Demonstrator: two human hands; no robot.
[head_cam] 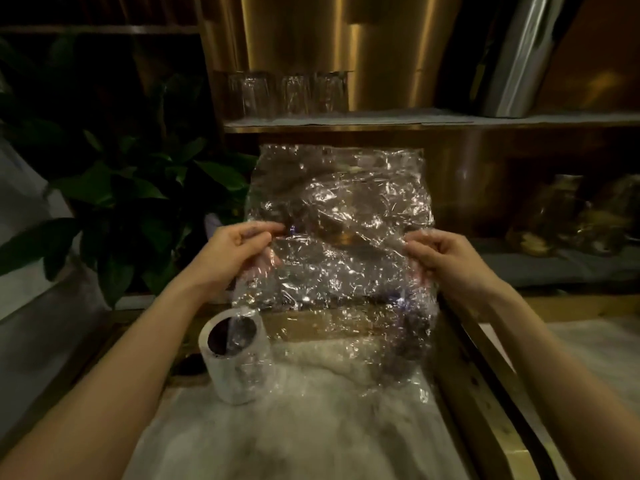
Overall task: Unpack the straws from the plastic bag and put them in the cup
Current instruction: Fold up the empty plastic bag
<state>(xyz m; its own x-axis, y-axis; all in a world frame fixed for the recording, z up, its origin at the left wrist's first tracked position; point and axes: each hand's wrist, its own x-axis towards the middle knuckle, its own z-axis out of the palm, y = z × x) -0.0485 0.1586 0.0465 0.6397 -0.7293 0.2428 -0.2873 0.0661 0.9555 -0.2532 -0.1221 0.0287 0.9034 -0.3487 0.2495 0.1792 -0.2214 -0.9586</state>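
Note:
A large crinkled clear plastic bag (341, 237) hangs upright in front of me, held by both sides. My left hand (230, 252) pinches its left edge and my right hand (446, 259) pinches its right edge. The bag's lower end drapes down onto the counter. A white cylindrical cup (235, 362) stands at the lower left, with the bag's bottom corner touching its rim and dark contents inside. I cannot make out straws in the bag; only dark shapes show through the wrinkled film.
A pale marbled counter surface (294, 427) lies below. A leafy plant (138, 195) stands at the left. Upturned glasses (291, 93) sit on a shelf behind the bag. A wooden rail (485, 375) runs along the right.

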